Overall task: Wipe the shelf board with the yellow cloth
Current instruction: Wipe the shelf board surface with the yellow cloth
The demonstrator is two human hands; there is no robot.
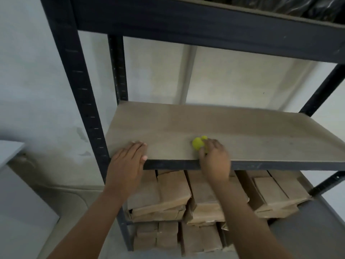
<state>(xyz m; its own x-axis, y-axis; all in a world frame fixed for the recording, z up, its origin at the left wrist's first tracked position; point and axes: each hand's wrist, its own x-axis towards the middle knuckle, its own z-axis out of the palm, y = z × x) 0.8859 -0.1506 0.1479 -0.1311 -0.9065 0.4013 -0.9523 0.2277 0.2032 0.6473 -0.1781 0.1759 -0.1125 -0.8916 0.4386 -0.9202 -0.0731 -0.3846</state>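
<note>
Your right hand [214, 157] sits closest to you at the front edge of the shelf board [242, 133], its fingers curled tight around the yellow cloth [198, 143]. The cloth is bunched small, with only a lump of it showing past your fingertips, pressed onto the board just behind the front lip and a little left of the middle. Your left hand [128, 161] lies flat on the board's front left corner, fingers together and stretched out, gripping nothing, so it seems to be steadying you or the shelf.

Most of the board shows no sign of wiping: the surface looks dull and evenly dusty toward the back and along the whole right side, so you look to be near the start, with the back strip, the right half and the left corner under your palm left to cover.

Around it stands the dark metal frame [78, 75], and stacks of brown paper packets [171, 191] fill the shelf below. A pale wall [37, 71] lies behind.
</note>
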